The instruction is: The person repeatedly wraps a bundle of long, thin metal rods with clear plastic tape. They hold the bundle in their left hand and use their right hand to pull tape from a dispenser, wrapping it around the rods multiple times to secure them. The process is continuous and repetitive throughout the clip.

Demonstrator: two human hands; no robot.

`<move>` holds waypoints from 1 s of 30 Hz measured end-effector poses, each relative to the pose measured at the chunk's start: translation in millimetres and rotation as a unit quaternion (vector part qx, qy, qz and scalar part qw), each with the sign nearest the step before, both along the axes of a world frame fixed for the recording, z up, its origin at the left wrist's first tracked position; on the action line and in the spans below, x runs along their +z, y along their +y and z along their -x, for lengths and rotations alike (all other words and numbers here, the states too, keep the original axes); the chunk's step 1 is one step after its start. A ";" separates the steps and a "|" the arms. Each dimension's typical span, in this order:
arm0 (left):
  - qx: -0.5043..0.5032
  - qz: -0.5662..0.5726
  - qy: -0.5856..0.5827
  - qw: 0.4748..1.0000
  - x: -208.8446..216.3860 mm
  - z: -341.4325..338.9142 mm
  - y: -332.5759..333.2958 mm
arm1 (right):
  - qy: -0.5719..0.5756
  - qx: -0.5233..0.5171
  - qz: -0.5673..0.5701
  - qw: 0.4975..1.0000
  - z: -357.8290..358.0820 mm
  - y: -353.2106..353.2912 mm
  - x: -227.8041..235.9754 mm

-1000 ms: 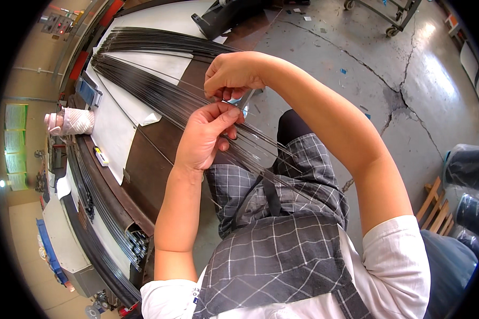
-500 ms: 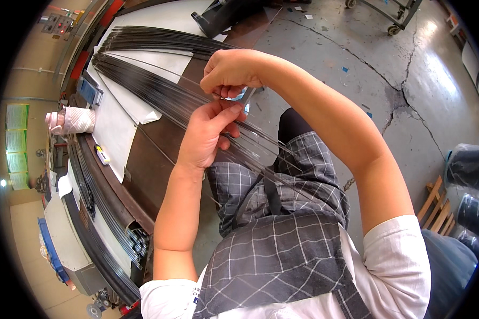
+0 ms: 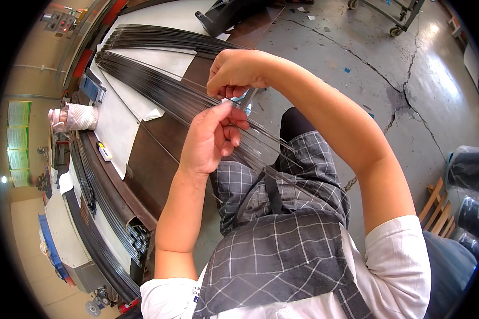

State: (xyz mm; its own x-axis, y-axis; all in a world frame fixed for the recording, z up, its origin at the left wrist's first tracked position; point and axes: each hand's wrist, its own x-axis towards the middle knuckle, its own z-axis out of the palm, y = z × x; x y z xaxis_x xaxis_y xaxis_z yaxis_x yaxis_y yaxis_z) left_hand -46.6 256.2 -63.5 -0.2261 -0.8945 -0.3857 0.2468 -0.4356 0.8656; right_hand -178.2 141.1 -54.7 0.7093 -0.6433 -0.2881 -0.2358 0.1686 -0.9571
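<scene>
A bundle of long, thin black strips [image 3: 149, 80] runs from the table past my hands toward my lap. My right hand [image 3: 234, 72] is above it, with bent fingers closed on a small light-blue and white strip [image 3: 241, 100]. Just below, my left hand [image 3: 210, 135] is over the strips with its fingers curled in. Its thumb points up to the pale strip's edge, and what it pinches there is hidden. The free ends of the black strips [image 3: 282, 146] spread out above my checked apron [image 3: 271, 255].
A second black bundle [image 3: 159, 37] lies farther back on white sheets over the brown table [image 3: 154, 141]. At left are a pink-and-white wrapped container [image 3: 80, 117], a yellow-and-white cutter [image 3: 104, 152] and a rack of dark tubes [image 3: 127, 234]. A wheeled cart [image 3: 396, 21] stands on the cracked floor.
My left hand has moved slightly right and its thumb has shifted up toward the pale strip. The right hand is nearly where it was, a touch farther right.
</scene>
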 end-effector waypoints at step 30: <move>0.000 -0.016 0.022 1.000 2.1 4.2 7.0 | -0.128 0.115 -0.151 0.973 7.5 0.9 -7.3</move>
